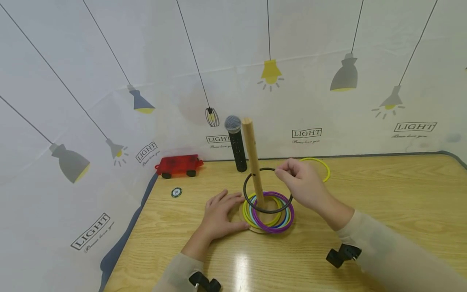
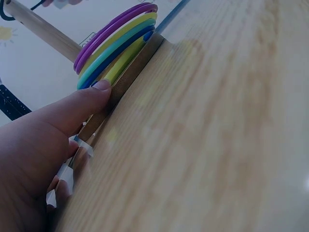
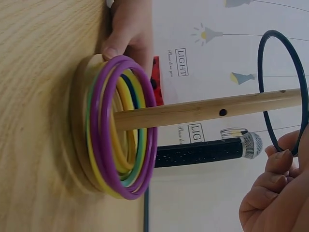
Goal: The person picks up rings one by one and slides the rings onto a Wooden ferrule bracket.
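My right hand (image 1: 306,188) pinches a thin black ring (image 1: 268,211) between thumb and fingertips. The ring circles the upright wooden pole (image 1: 252,158), above its base, and looks slightly tilted. Around the foot of the pole, a loose stack of purple rings (image 3: 99,116), yellow, teal and dark blue rings lies on the round wooden base (image 3: 79,121). My left hand (image 1: 220,217) rests beside that base, fingers spread, and its thumb (image 2: 91,96) touches the base's edge. In the left wrist view, the other fingers are mostly hidden behind the thumb and base.
Behind the pole a black microphone (image 1: 238,150) stands upright. A red toy wagon (image 1: 178,165) and a poker chip (image 1: 176,192) are at the left. A yellow ring (image 1: 327,168) lies beyond my right hand. A lamp-patterned wall covering (image 1: 226,52) borders the wooden table (image 1: 394,194).
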`<state>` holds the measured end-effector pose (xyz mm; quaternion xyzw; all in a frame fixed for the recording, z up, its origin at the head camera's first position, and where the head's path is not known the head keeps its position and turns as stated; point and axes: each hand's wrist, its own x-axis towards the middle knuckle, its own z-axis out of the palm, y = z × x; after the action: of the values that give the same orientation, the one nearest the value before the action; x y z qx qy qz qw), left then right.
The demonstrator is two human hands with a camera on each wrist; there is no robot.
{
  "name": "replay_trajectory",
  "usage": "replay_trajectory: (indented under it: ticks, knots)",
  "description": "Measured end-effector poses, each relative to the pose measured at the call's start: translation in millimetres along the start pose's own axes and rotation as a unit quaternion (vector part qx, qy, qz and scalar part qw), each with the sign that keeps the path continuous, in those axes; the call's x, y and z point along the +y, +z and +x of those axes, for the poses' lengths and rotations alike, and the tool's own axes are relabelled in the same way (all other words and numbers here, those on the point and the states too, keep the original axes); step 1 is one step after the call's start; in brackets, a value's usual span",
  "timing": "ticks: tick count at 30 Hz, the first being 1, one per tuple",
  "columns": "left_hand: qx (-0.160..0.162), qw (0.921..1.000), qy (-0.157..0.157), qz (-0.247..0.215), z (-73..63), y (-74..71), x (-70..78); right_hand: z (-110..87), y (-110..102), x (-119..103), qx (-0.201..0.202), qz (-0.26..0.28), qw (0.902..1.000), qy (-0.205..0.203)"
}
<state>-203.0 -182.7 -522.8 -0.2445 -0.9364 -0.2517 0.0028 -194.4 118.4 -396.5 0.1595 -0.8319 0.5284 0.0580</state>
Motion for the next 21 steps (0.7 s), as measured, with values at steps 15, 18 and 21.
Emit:
replay_trajectory:
  ticks: [15,18,21]
  knots:
    - [-0.003,1.0000,0.002,0.000,-0.7,-0.8,0.1,-11.9,13,32,0.000,-0.013,0.9993,0.035]
    - [-0.006,1.0000,0.001,-0.001,-0.6,-1.1,0.2,-14.7,16,40,-0.003,-0.014,0.9987,0.048]
    - [-0.007,1.0000,0.001,-0.002,-0.4,-1.6,0.4,-18.9,19,46,-0.007,-0.013,0.9978,0.065]
